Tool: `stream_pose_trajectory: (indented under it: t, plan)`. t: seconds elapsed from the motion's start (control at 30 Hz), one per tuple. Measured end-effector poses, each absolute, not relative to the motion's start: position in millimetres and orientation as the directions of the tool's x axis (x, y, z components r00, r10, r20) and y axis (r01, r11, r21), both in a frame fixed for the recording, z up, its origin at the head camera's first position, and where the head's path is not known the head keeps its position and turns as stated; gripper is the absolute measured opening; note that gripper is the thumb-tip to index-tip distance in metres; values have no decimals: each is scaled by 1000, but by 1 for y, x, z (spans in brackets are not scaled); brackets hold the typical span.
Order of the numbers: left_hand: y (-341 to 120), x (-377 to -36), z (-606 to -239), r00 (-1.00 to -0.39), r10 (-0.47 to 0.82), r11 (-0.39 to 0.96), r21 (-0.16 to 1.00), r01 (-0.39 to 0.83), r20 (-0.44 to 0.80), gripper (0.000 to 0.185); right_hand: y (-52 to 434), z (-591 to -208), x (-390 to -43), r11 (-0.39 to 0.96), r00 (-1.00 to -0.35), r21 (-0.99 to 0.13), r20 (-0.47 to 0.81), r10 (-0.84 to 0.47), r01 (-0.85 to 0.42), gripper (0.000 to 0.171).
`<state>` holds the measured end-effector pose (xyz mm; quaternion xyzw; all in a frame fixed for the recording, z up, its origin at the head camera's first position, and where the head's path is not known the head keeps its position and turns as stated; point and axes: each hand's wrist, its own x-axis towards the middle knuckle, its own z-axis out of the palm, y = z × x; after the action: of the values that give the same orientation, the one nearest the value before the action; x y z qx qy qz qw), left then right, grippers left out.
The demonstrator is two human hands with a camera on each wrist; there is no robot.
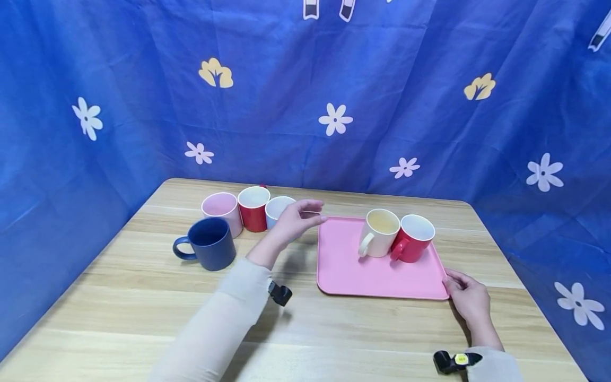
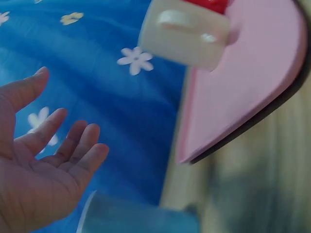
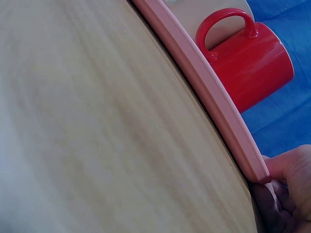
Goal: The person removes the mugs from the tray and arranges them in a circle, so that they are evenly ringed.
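Pale-blue mug [image 1: 278, 208] stands near the table's [image 1: 143, 297] far edge, last in a row with a pink mug [image 1: 221, 210] and a red mug [image 1: 253, 207]. The left hand [image 1: 297, 218] hovers just beside it with fingers loosely spread and empty, the mug lying immediately to its left. The right hand [image 1: 467, 298], well apart, grips the near right corner of the pink tray [image 1: 353, 270], which carries a cream mug [image 1: 379, 232] touching a second red mug [image 1: 413, 238]. A navy mug [image 1: 208, 243] sits nearer the front.
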<state>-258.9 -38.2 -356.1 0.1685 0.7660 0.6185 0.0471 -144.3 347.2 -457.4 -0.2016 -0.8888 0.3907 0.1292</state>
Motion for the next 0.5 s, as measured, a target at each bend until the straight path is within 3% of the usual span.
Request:
stream_pose_trajectory:
  t: [0.5]
  plan:
    - [25, -248, -394, -907, 416, 265, 945, 192, 68, 39, 349, -461, -147, 615, -886, -743, 66, 458, 262, 36]
